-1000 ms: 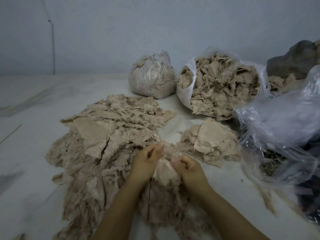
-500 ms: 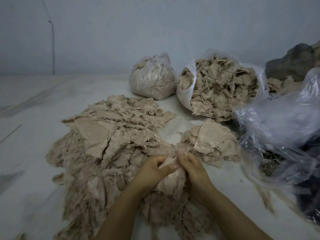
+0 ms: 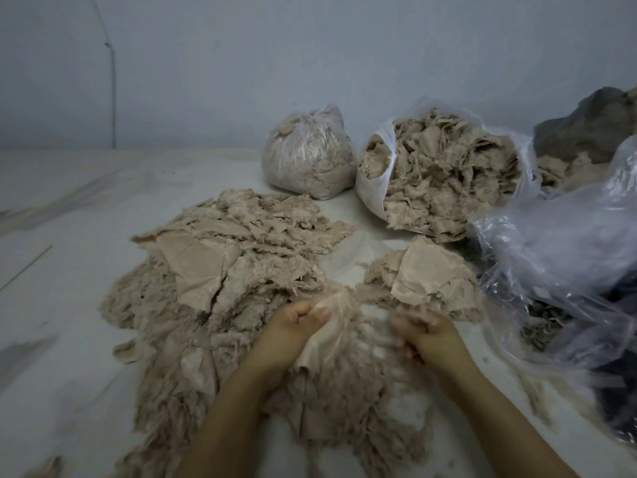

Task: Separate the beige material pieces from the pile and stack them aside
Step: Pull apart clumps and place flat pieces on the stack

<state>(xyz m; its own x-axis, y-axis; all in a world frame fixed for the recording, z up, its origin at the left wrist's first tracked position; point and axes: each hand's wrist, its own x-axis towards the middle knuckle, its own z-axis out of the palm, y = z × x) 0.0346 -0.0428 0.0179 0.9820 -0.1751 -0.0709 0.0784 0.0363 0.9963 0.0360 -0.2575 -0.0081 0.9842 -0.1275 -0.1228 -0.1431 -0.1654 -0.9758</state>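
Left hand (image 3: 293, 334) pinching a beige piece (image 3: 327, 336) above the pile (image 3: 220, 281); blurred right hand (image 3: 425, 334) beside it.

head | faces forward-down | close over floor (image 3: 69, 208) | single view

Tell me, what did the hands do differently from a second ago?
The hands pulled apart: the left hand keeps gripping the smooth beige piece, while the right hand moved right, blurred, tugging fluff. The big pile, small stack and bags stayed put.
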